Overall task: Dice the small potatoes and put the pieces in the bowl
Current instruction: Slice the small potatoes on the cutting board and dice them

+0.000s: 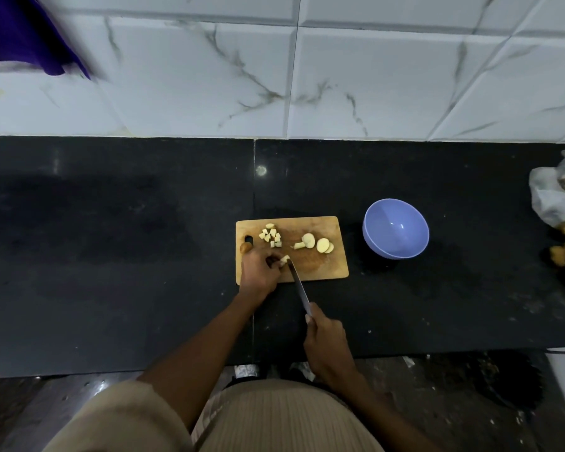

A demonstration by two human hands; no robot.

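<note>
Countertop, black polished stone, is carrying our rectangular wooden board; the round blue plastic bowl is sitting just right of it, holding nothing yet. We're gripping the steel knife by its handle in the right hand, tip down on a pale potato piece that the left hand is pinching. Diced cubes and round slices are waiting on the board. Risk: fingertips are sitting right beside the blade; a wet, slick piece could skid and the edge could nick us.
</note>
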